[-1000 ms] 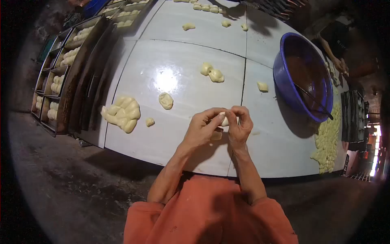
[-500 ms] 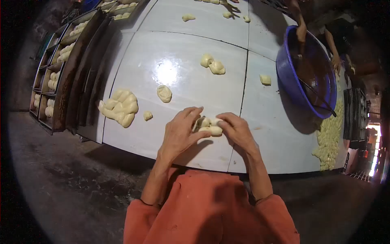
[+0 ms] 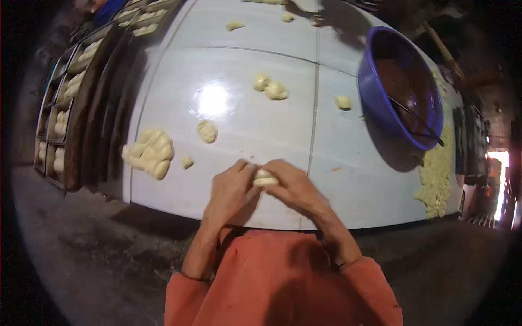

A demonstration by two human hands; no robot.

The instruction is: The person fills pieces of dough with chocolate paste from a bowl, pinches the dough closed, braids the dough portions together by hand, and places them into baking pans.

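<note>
Near the front edge of the white tabletop (image 3: pixel 261 209), pale dough pieces (image 3: pixel 265 178) sit pressed together between my hands. My left hand (image 3: pixel 232 190) closes on their left end, fingers curled over. From the other side my right hand (image 3: pixel 293 185) grips the right end, thumb towards me. Fingers cover much of the dough. To the left lie a flattened dough round (image 3: pixel 207 131), a small dough bit (image 3: pixel 187 162) and a lobed dough cluster (image 3: pixel 149 154). Two joined dough lumps (image 3: pixel 270 87) rest farther back.
A blue basin (image 3: pixel 375 87) holding brown contents and a dark stick stands at the right, beside a dough piece (image 3: pixel 343 102). Spread dough (image 3: pixel 437 174) covers the right table edge. Racked trays of dough (image 3: pixel 68 87) line the left. A co-worker's arm (image 3: pixel 443 49) shows beyond the basin.
My hands have drawn closer together, squeezing the dough pieces into a tighter bundle. The co-worker's hand has left the basin. The whole view has shifted slightly.
</note>
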